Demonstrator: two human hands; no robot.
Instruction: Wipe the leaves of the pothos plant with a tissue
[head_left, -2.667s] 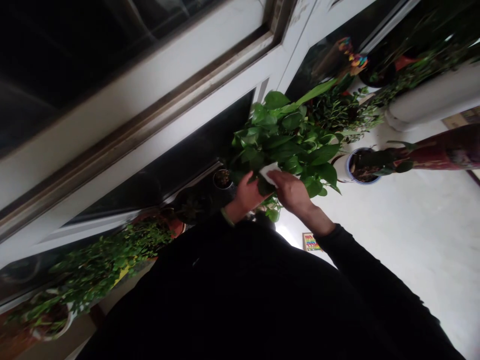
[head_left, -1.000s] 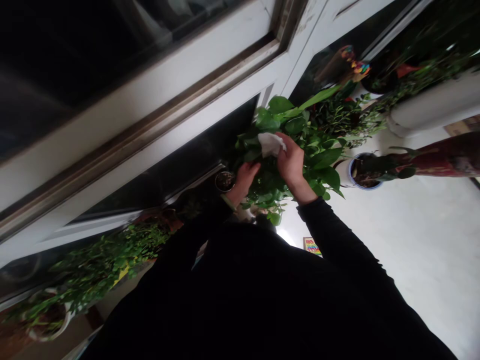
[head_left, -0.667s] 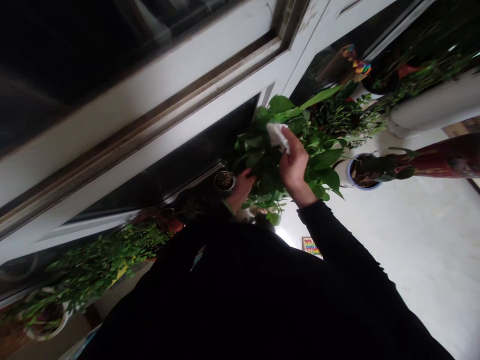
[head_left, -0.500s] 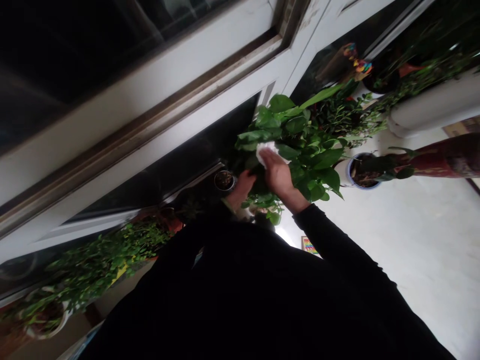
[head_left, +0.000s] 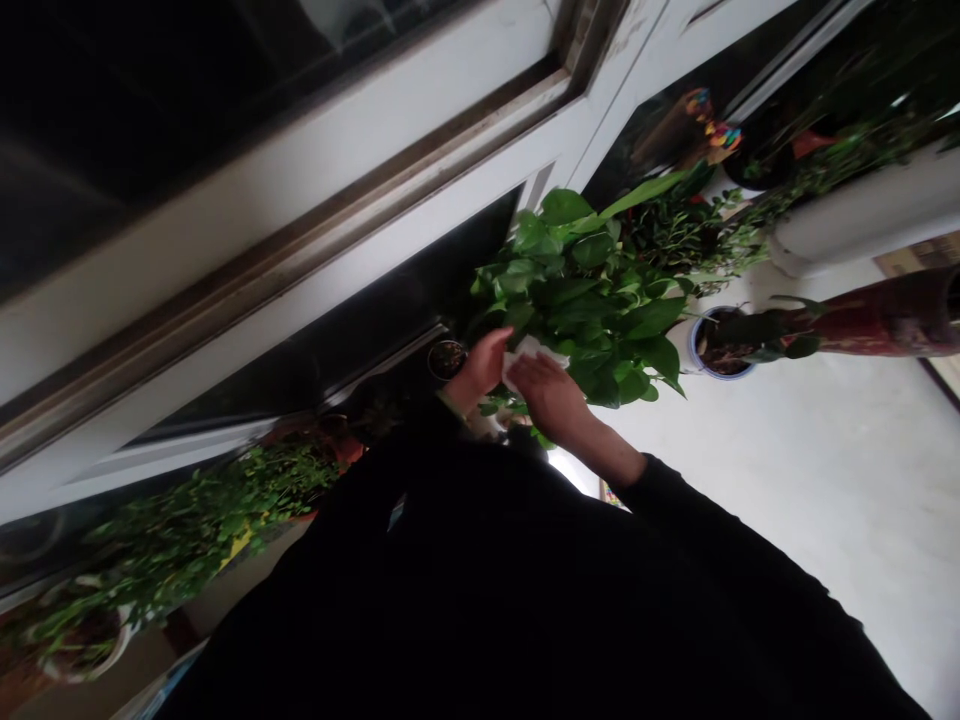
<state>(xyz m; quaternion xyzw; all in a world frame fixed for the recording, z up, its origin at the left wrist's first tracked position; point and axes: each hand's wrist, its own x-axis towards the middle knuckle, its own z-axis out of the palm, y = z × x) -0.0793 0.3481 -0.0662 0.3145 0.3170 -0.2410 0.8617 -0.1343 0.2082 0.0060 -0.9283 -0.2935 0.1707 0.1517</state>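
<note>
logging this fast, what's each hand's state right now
Left hand: near the tissue; its grip cannot be told.
Right hand: holding the tissue.

There are two hands (head_left: 484,372) (head_left: 553,404) (one pair) — one wipe (head_left: 531,346).

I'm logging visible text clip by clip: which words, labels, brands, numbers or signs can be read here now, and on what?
No text can be read.
Multicoloured item by the black clothing: mostly hidden, too small to read.
Dark red object: its markings are too blurred to tell whether they are lettering.
White tissue under the right hand: no lettering visible.
</note>
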